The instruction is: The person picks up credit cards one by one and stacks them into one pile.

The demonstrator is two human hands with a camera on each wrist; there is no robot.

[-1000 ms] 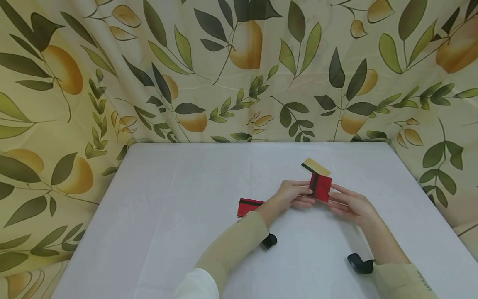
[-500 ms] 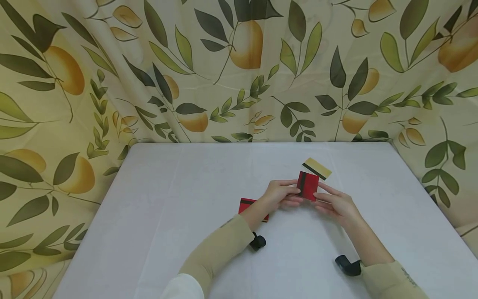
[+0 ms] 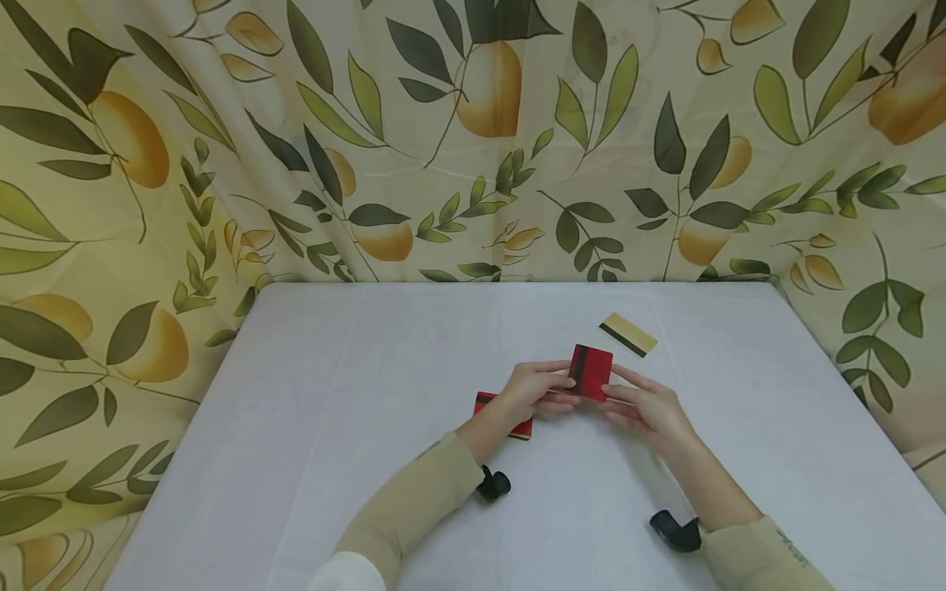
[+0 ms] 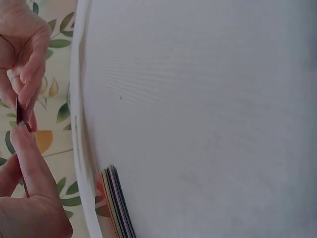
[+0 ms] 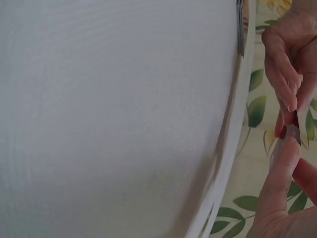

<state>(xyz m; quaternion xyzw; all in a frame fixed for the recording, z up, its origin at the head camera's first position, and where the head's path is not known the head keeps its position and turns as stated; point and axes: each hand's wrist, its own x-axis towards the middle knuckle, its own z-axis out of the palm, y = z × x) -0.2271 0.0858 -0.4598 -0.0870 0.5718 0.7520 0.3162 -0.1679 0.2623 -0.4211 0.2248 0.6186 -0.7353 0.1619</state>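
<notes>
A red card [image 3: 594,373] with a dark stripe along one side is held up above the table between both hands. My left hand [image 3: 534,387] pinches its striped edge, thumb in front. On the opposite edge my right hand [image 3: 658,410] pinches the same card, with fingers behind it. Beyond the card lies a yellow card [image 3: 628,334] with a dark stripe, flat on the table. Under the left wrist a red-topped stack of cards [image 3: 521,430] is partly hidden by the forearm; the left wrist view shows the layered edges of this card stack [image 4: 118,203].
A white cloth covers the table [image 3: 355,353]. A fruit-and-leaf patterned curtain [image 3: 473,189] hangs behind and at the sides. Black wrist cameras stick out from the left cuff [image 3: 495,484] and right cuff [image 3: 676,532].
Both hands have moved left together with the red card, away from the yellow card, which now shows whole. The stack of cards stays in place.
</notes>
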